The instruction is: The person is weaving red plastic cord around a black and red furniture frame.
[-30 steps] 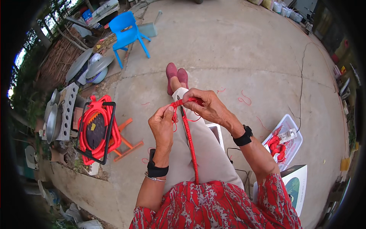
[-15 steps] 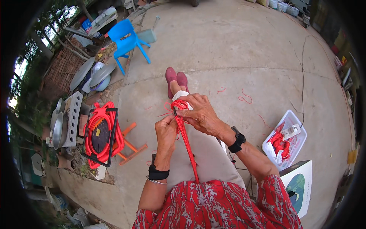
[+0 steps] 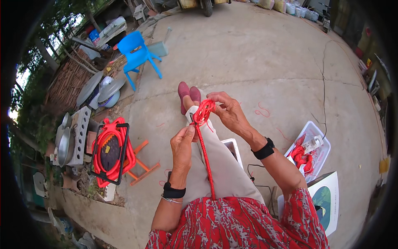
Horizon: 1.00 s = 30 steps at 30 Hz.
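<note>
A red braided cord (image 3: 206,159) runs from my waist up over my lap. Loose red strands (image 3: 204,111) bunch in loops at its far end. My left hand (image 3: 182,145) is closed, thumb and fingers pinching near the top of the braid. My right hand (image 3: 229,111) pinches the right side of the loose loops, spreading them out. A small dark piece (image 3: 192,118) shows beside the loops above my left fingertips; its kind is not clear.
A blue chair (image 3: 136,56) stands ahead on the left. Nearer are a red hose on a black-framed reel (image 3: 111,151) and an orange stand (image 3: 143,166). On my right sit a white basket (image 3: 323,155) with red cord and a white box (image 3: 331,203). Red scraps lie on the concrete.
My right hand has moved up and right, drawing the loops into a larger loose bunch. My left hand has shifted slightly down. The view has tilted up a little.
</note>
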Motion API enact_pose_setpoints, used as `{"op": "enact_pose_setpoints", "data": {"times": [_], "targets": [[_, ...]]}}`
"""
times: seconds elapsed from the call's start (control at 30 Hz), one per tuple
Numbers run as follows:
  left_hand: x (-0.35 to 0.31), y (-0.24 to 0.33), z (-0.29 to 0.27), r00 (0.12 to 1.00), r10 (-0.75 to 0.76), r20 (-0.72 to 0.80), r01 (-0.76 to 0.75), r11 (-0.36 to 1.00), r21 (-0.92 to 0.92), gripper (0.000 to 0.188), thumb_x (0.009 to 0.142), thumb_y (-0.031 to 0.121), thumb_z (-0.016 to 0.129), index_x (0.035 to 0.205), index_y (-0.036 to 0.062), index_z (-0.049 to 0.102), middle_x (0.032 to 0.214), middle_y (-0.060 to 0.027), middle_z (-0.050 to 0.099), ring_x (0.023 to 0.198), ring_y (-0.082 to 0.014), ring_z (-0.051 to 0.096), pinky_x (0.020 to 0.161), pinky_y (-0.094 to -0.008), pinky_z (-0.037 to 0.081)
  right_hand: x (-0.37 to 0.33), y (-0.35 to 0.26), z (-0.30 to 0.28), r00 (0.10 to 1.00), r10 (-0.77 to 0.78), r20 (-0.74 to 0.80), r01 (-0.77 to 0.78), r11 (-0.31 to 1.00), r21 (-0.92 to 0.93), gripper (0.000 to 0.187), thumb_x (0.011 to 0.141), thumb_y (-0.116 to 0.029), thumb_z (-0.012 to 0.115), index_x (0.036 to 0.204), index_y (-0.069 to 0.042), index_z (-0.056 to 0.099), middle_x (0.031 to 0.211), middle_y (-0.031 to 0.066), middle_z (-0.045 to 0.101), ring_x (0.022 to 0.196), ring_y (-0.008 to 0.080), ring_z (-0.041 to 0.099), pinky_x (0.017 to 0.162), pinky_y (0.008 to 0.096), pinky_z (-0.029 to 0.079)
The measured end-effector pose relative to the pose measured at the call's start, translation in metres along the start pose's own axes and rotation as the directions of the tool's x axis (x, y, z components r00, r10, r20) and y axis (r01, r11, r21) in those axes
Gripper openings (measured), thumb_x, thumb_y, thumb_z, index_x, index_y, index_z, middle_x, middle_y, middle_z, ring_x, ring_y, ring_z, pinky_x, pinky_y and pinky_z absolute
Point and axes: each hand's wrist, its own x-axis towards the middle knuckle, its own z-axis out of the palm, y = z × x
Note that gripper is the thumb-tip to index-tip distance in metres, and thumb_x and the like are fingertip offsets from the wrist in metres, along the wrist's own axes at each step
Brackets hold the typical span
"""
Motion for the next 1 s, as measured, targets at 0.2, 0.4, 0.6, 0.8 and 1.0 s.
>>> {"op": "enact_pose_setpoints", "data": {"times": [0.2, 0.4, 0.6, 0.8, 1.0], "targets": [[0.000, 0.008, 0.005, 0.974, -0.135, 0.183, 0.193, 0.915, -0.355, 0.028, 0.095, 0.022, 0.055, 0.107, -0.0026, 0.059, 0.087, -0.0095, 0.064, 0.074, -0.0195, 0.061, 0.069, -0.0332, 0.050, 0.020, -0.063, -0.011, 0.984, 0.176, -0.040, -0.106, 0.742, 0.662, 0.023, 0.099, -0.023, 0.049, 0.104, -0.002, 0.057, 0.091, 0.0033, 0.062, 0.087, 0.0135, 0.059, 0.079, 0.0276, 0.047], [-0.003, -0.001, 0.008, 0.979, -0.095, 0.182, 0.177, 0.842, -0.510, 0.024, 0.093, 0.017, 0.056, 0.108, -0.0019, 0.058, 0.084, -0.0087, 0.063, 0.070, -0.0203, 0.061, 0.067, -0.0344, 0.051, 0.000, -0.106, 0.025, 0.961, 0.123, 0.247, -0.274, 0.328, 0.904, 0.019, 0.101, -0.024, 0.045, 0.098, -0.006, 0.050, 0.070, -0.0026, 0.041, 0.056, 0.0069, 0.035, 0.055, 0.0237, 0.035], [-0.015, -0.001, 0.014, 0.971, 0.081, 0.224, 0.069, 0.804, -0.591, 0.023, 0.093, 0.019, 0.057, 0.109, 0.0021, 0.057, 0.088, -0.0054, 0.061, 0.074, -0.0170, 0.059, 0.063, -0.0311, 0.048, -0.038, -0.125, 0.103, 0.924, 0.155, 0.350, -0.383, 0.380, 0.842, 0.025, 0.095, -0.032, 0.057, 0.093, -0.008, 0.055, 0.065, -0.0058, 0.043, 0.053, 0.0034, 0.036, 0.049, 0.0183, 0.031], [-0.026, 0.013, -0.001, 0.932, 0.250, 0.264, -0.078, 0.848, -0.525, 0.023, 0.093, 0.019, 0.057, 0.110, 0.0029, 0.057, 0.090, -0.0042, 0.061, 0.075, -0.0155, 0.058, 0.062, -0.0295, 0.047, -0.063, -0.112, 0.133, 0.970, 0.077, 0.229, -0.180, 0.865, 0.469, 0.025, 0.094, -0.033, 0.057, 0.095, -0.008, 0.058, 0.062, -0.0067, 0.045, 0.058, 0.0037, 0.041, 0.054, 0.0199, 0.035], [-0.011, 0.012, -0.001, 0.840, 0.533, -0.096, -0.537, 0.843, -0.020, 0.022, 0.092, 0.016, 0.057, 0.109, 0.0012, 0.058, 0.091, -0.0050, 0.060, 0.073, -0.0150, 0.059, 0.064, -0.0302, 0.049, -0.046, -0.141, 0.108, 0.948, -0.185, 0.259, 0.036, 0.871, 0.489, 0.025, 0.097, -0.028, 0.054, 0.107, -0.006, 0.059, 0.067, -0.0050, 0.048, 0.061, 0.0045, 0.042, 0.056, 0.0195, 0.035]]}}
